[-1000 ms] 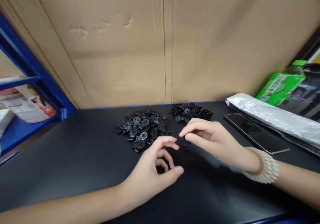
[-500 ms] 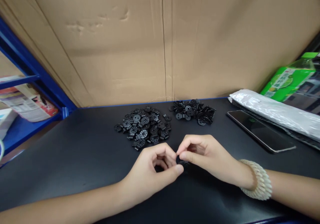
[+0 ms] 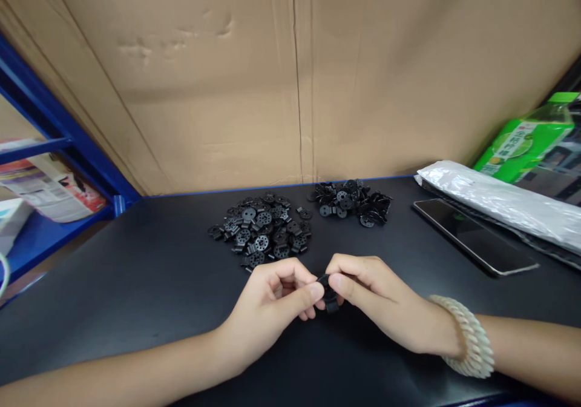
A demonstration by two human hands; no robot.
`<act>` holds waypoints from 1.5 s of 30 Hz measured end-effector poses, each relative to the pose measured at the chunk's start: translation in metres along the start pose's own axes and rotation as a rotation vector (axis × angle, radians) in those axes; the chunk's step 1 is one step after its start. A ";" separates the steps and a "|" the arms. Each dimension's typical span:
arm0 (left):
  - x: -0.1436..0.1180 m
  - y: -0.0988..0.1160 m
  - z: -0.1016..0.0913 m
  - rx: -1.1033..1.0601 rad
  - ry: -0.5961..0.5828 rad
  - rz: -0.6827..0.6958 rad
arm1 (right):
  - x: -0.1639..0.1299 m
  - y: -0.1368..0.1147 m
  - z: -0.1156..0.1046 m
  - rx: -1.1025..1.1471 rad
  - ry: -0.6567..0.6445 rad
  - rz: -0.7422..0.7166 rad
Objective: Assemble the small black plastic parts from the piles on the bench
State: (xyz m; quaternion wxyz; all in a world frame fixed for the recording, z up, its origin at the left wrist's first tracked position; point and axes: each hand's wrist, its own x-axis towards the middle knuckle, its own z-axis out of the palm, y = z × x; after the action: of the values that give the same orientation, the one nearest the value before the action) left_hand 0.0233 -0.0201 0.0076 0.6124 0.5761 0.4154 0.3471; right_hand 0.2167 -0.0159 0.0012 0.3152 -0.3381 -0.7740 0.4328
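Between my two hands is a small black round plastic clip (image 3: 330, 295) with a tab pointing down toward me. My left hand (image 3: 284, 301) pinches its left edge between thumb and fingers. Thumb and forefinger of my right hand (image 3: 379, 295) grip it from the right side, and a pale coiled band sits on that wrist. Just beyond my hands lies a heap of black round clips with holes and tabs (image 3: 263, 228). A smaller heap of black discs (image 3: 349, 201) lies farther back on the right. My fingers hide part of the held piece.
A phone (image 3: 472, 234) lies on the black table (image 3: 136, 286) at the right, beside a silvery plastic package (image 3: 503, 198). Behind that leans a bottle with a green label (image 3: 521, 143). A cardboard wall (image 3: 218, 92) closes the back, and a blue shelf frame (image 3: 63, 143) stands left.
My right hand has come down a little. Both thumbs are now on the black clip, which shows more clearly between my hands, and my left thumb has drawn up and back.
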 end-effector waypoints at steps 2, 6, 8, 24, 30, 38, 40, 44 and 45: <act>0.000 0.000 0.000 0.001 0.003 -0.002 | 0.000 -0.001 0.001 -0.032 0.022 -0.005; -0.001 0.001 0.001 0.019 0.012 -0.007 | -0.001 -0.002 0.004 -0.076 0.057 -0.008; -0.002 0.000 0.001 0.029 0.010 0.002 | -0.001 -0.002 0.006 -0.093 0.065 -0.001; 0.016 0.035 -0.037 0.688 0.256 0.332 | 0.003 0.010 0.000 0.154 0.073 0.127; 0.044 0.035 -0.077 0.994 0.353 0.406 | 0.005 0.013 0.002 0.203 0.052 0.162; 0.009 0.015 -0.024 0.885 0.155 0.607 | 0.006 0.011 -0.003 0.056 0.071 0.070; -0.001 0.006 -0.011 0.840 -0.042 0.611 | 0.009 0.009 -0.018 -0.075 0.144 0.014; -0.006 -0.006 -0.003 0.792 -0.167 0.586 | 0.015 0.008 -0.073 -0.336 0.335 -0.028; -0.005 -0.008 -0.004 0.784 -0.146 0.568 | 0.016 0.010 -0.088 -0.393 0.380 -0.022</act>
State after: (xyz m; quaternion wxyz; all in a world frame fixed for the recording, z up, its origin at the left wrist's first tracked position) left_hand 0.0175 -0.0241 0.0006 0.2578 0.8768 0.2971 0.2765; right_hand 0.2789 0.0409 0.0327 0.3875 -0.4595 -0.7739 0.1996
